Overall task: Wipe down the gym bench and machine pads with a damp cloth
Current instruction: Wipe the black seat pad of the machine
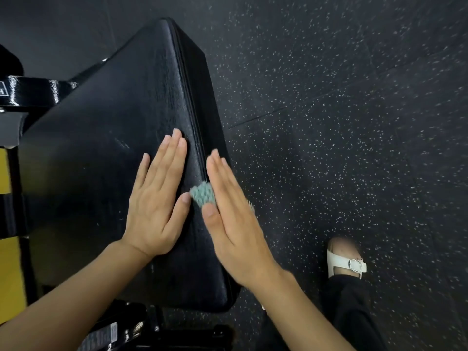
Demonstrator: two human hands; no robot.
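A black padded bench pad [106, 153] fills the left and middle of the head view. My left hand [158, 198] lies flat on its top with straight fingers. My right hand [228, 214] presses flat against the pad's right side edge, fingers straight. Under that palm is a small teal cloth [202, 195]; only a corner shows near the thumb, and a fringe peeks out at the hand's right side.
The black metal frame [30, 93] of the machine runs off at the left, with yellow parts [7, 269] below it. Dark speckled rubber floor [342, 122] lies to the right. My foot in a white sandal [347, 259] stands there beside the pad.
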